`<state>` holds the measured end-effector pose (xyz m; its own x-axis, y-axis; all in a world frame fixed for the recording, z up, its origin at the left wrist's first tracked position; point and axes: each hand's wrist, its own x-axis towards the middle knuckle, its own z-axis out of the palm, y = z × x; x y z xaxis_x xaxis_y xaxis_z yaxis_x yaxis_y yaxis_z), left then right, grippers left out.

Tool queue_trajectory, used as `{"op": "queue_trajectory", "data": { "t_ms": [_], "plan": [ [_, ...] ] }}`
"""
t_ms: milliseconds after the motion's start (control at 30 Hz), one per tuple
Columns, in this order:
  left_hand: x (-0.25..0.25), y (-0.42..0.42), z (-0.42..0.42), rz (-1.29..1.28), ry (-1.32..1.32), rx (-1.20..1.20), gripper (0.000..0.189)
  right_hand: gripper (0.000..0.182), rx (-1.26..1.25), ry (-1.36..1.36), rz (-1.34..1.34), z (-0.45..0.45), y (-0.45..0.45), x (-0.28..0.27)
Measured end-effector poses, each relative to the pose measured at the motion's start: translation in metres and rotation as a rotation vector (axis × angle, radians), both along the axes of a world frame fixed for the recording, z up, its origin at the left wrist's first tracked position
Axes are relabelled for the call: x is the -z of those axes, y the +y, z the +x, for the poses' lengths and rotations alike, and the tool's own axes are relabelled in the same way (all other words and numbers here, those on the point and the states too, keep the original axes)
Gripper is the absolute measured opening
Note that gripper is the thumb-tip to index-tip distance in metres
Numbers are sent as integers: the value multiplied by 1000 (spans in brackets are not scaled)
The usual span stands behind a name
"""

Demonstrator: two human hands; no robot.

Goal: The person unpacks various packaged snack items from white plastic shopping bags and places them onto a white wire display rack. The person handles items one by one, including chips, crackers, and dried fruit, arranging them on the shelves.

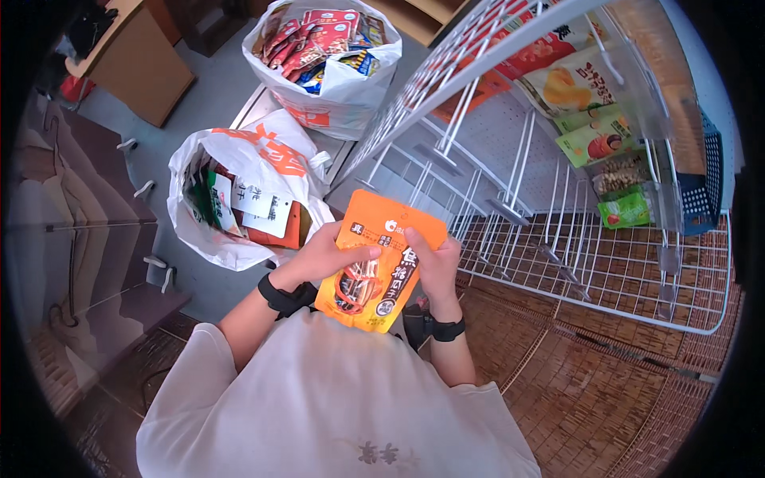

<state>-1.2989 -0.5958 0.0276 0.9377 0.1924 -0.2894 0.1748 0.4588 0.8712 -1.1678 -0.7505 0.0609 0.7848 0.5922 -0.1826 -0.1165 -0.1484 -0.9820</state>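
Observation:
An orange snack pouch [370,257], with a picture and printed writing, is held upright in front of my chest. My left hand [329,254] grips its left side, the thumb lying across the front. On the other side, my right hand [435,260] pinches the upper right edge, thumb also on the front. Just beyond my left hand is a white plastic bag [251,161] holding several snack packets. A white wire display rack [538,239] stands to the right of my right hand, with snack packets hanging on its hooks.
Farther off, a second white plastic bag [352,101] is full of red and blue packets. A blue perforated basket [705,185] sits at the rack's far right. Wooden furniture [134,60] stands at the upper left, and wall hooks [143,189] show on the left. Woven matting [586,370] covers the floor.

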Motion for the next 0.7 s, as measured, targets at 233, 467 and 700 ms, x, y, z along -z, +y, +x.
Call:
{"op": "queue_trajectory", "data": {
  "t_ms": [233,467,700],
  "plan": [
    [-8,-8,7,-87,19,-20,26,23,-4,-95,38,-2,-16,-9],
    [-13,-18,19,-16,-29,-34,25,23,39,32,89,6,-23,-8],
    [-17,-27,34,-43,36,22,26,21,85,50,53,17,-33,-10]
  ]
}}
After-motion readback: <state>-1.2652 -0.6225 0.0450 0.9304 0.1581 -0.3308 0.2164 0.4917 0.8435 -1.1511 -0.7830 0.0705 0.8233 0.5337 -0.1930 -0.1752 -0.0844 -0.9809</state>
